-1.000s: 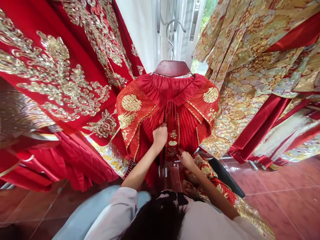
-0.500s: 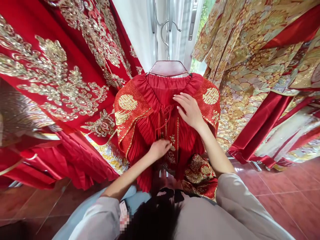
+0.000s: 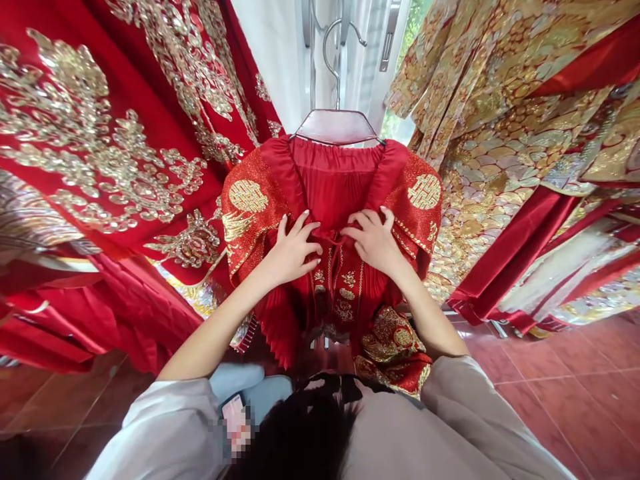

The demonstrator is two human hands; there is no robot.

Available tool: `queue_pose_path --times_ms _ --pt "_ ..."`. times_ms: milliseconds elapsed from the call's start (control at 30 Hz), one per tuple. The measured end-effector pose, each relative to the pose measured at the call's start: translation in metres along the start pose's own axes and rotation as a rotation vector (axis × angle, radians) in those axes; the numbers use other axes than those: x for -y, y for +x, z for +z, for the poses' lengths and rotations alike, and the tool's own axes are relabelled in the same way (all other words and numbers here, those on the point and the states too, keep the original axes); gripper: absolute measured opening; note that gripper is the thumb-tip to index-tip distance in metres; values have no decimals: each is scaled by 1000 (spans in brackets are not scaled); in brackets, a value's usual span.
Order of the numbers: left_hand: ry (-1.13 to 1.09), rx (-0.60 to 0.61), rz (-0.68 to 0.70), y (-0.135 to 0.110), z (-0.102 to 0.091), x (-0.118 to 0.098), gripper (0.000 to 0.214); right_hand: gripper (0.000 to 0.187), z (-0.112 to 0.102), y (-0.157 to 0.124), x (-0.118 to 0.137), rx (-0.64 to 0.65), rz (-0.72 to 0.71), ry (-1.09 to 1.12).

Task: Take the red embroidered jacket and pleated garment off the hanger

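A red cape-like garment [image 3: 350,160] with a gathered collar, pleated front and gold embroidery hangs in front of me. Its collar rests on a metal hanger [image 3: 338,93], hooked on a rail. On the collar's left edge lies my left hand [image 3: 294,252], fingers spread over the cloth. My right hand [image 3: 376,241] touches the opposite edge, its fingers apart and bent. Between the hands a thin red cord tie [image 3: 327,235] joins the collar at the neckline. Neither hand visibly grips the cloth.
Red gowns with silver-gold sequins [image 3: 135,167] hang close on the left. Gold patterned garments [image 3: 480,160] hang on the right. A red-gold bundle of cloth [image 3: 395,347] sits below, near my right forearm. The floor is red tile [image 3: 565,373].
My left hand has risen from the lower front to the left collar edge and spread its fingers. My right hand has shifted slightly down. The neckline lies wider apart.
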State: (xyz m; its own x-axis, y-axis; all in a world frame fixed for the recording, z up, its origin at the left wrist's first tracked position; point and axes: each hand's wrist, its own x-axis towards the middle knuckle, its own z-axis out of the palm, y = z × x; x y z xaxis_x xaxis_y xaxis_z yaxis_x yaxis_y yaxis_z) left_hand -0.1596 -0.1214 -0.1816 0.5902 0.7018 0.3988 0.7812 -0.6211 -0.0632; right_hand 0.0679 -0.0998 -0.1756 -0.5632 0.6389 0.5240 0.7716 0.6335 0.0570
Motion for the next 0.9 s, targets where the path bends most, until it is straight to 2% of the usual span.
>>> queue_pose_path --times_ms 67,133,233,267,300,333,367,433,500,533,700,833,900 --pt "29 -26 -15 -3 -1 1 10 29 3 -7 21 67 -76 9" --pt "51 -73 -41 -2 -1 2 15 26 11 -19 44 194 -174 45" --pt "84 -91 -72 5 -1 0 27 25 26 -39 72 592 -325 148" --pt "109 -88 -84 8 -1 -2 32 25 31 -43 77 716 -314 172" --pt "138 -81 -93 10 0 -4 38 26 35 -45 78 785 -249 186" --pt "168 -72 -101 13 1 -7 43 29 39 -44 77 778 -137 198" --pt "194 -63 -103 15 2 -9 46 32 41 -41 74 697 2 214" --pt "224 -48 -96 19 6 -12 38 38 45 -29 63 410 265 273" --pt "224 -49 -80 22 10 -12 20 38 49 -17 52 152 428 343" --pt "218 -54 -72 22 11 -12 14 36 51 -13 49 72 472 373" --pt "176 -43 -38 18 10 -9 15 30 63 -6 54 -52 523 617" --pt "164 -39 -39 13 7 -8 20 25 70 -3 55 -182 580 964" --pt "159 -51 -32 10 7 -8 22 24 72 -2 51 -191 610 1130"
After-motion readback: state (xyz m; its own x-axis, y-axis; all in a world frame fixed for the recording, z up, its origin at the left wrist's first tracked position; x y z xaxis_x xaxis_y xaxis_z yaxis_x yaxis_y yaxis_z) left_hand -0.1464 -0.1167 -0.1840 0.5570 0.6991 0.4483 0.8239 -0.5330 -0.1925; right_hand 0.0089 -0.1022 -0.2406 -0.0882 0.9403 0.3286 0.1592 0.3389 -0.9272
